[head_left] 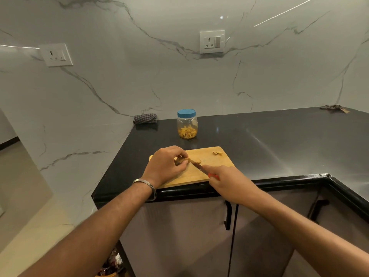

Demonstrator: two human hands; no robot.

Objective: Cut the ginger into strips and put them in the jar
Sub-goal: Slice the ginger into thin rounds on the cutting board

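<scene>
A wooden cutting board [216, 166] lies at the front edge of the black counter. My left hand [166, 165] holds a piece of ginger [184, 161] down on the board with curled fingers. My right hand [227, 181] grips a red-handled knife [199, 167], its blade laid against the ginger. A small ginger scrap [217, 153] lies near the board's far right corner. Behind the board stands a clear plastic jar [187, 124] with a blue lid on it, holding ginger strips at its bottom.
A folded checked cloth [145, 118] lies by the marble wall at the counter's back left. Another crumpled rag [334, 108] sits at the far right. The counter edge [239, 186] runs just under my wrists, with cabinet doors below.
</scene>
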